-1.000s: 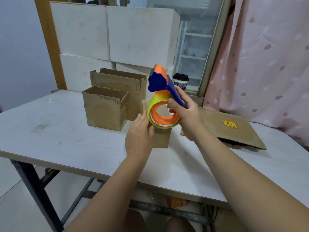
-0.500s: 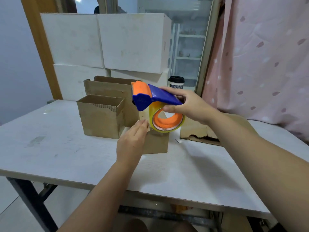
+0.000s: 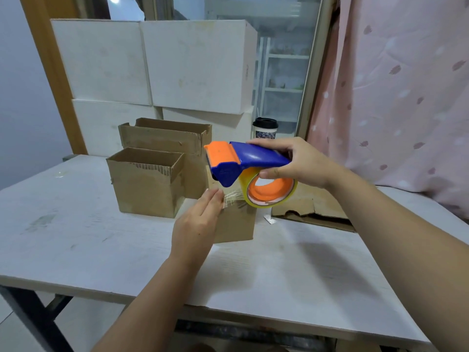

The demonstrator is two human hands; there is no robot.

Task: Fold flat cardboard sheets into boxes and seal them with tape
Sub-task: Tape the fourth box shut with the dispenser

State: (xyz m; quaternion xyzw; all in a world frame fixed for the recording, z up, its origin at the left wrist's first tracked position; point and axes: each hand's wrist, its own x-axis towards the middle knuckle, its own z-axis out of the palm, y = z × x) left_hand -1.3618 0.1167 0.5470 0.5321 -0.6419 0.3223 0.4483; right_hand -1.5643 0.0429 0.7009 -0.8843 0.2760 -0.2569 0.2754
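- Pink curtain (image 3: 393, 97) hangs past the far right corner of the white bench (image 3: 88, 250), and stacked white boxes (image 3: 198, 64) stand along its far edge.
- 2 open cardboard boxes sit left of the middle: the front open box (image 3: 144, 189) nearer the person, the rear open box (image 3: 165, 138) just behind it and touching it.
- A small closed box (image 3: 236, 224) stands at the middle of the bench, just right of the front open box.
- The right hand (image 3: 302, 161) wraps its fingers and thumb round the blue handle of the tape dispenser (image 3: 243, 161), holding it in the air above the small closed box, orange head pointing left.
- A strip of clear tape (image 3: 232, 198) runs from the yellow roll (image 3: 269, 199) leftward to the left hand.
- The left hand (image 3: 195, 224) has straight, flat fingers, their tips on the end of the strip at the box's top left edge.
- A flat cardboard sheet (image 3: 312, 212) lies toward the right far side of the bench, partly behind the roll.
- A paper cup (image 3: 265, 128) with a black lid stands at the far edge.
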